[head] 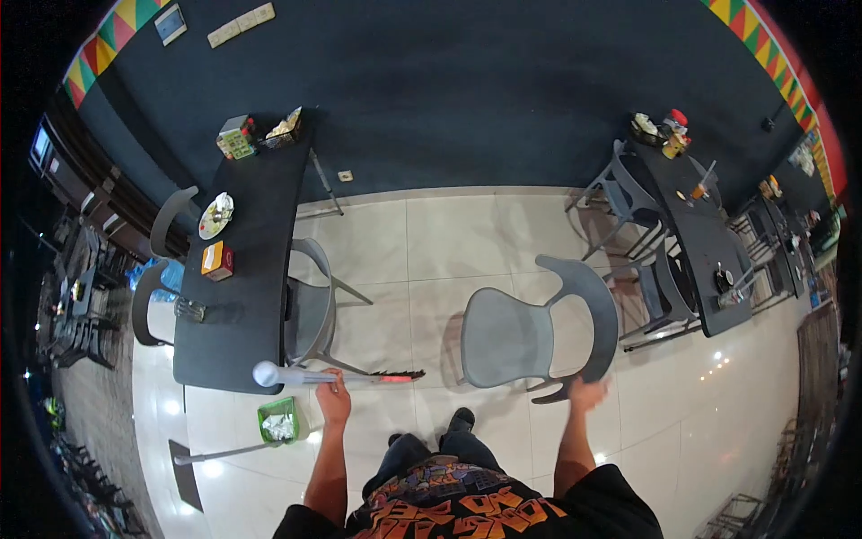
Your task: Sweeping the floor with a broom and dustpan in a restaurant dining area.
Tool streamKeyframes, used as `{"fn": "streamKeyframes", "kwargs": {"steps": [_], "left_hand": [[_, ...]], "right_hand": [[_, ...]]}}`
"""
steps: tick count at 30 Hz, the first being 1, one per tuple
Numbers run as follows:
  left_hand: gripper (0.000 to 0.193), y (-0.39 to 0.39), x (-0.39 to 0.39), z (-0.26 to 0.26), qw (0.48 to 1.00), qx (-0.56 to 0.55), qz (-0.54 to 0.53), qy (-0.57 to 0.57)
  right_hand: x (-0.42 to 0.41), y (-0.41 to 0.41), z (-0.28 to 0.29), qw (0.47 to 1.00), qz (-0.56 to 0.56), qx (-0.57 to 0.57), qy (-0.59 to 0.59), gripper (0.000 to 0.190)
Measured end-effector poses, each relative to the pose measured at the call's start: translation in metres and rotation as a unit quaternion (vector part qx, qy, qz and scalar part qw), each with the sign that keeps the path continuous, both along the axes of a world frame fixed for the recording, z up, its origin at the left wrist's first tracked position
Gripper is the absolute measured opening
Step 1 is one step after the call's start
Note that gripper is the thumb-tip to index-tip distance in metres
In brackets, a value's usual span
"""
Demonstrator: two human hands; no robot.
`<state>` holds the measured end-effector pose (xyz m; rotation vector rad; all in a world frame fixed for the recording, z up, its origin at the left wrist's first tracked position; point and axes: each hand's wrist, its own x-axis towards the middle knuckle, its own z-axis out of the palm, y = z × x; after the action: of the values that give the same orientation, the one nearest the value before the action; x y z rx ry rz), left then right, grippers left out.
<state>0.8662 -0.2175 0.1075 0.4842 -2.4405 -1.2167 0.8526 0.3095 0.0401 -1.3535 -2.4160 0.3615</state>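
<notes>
My left hand (333, 399) is closed around the pale handle of a broom (296, 375), which lies level across the view. Its rounded handle end overlaps the near corner of the left table, and its red head with dark bristles points right. On the right, my right hand (588, 394), slightly blurred, is at the curved back of a grey plastic chair (505, 337); whether the fingers grip it is hard to tell. Below the left table's end stands a green dustpan (277, 419) with crumpled white paper in it, its long handle reaching left over the floor.
The left dark table (252, 269) holds a plate with scraps, a tissue box, a glass and a basket. A grey chair (313, 316) is tucked at its right side. More chairs surround the right table (707, 249), which holds cups and condiments. A dark wall (438, 101) rises ahead.
</notes>
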Motion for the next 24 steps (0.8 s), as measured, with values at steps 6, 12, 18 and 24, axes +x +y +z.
{"fn": "streamKeyframes", "kwargs": {"steps": [6, 12, 18, 24], "left_hand": [[0.007, 0.022, -0.028, 0.006, 0.998, 0.022, 0.062, 0.020], [0.007, 0.018, -0.056, -0.001, 0.994, 0.067, 0.087, 0.008], [0.004, 0.002, -0.107, -0.037, 0.992, 0.075, 0.093, 0.029], [0.002, -0.001, -0.166, -0.014, 0.995, 0.032, 0.098, 0.002]], "right_hand": [[0.010, 0.053, -0.064, 0.825, -0.077, -0.548, 0.110, 0.039], [-0.047, 0.019, -0.059, 0.804, -0.026, -0.582, 0.121, 0.032], [-0.151, -0.020, -0.053, 0.792, 0.039, -0.603, 0.089, 0.029], [-0.269, -0.089, -0.060, 0.777, 0.081, -0.621, 0.061, 0.017]]}}
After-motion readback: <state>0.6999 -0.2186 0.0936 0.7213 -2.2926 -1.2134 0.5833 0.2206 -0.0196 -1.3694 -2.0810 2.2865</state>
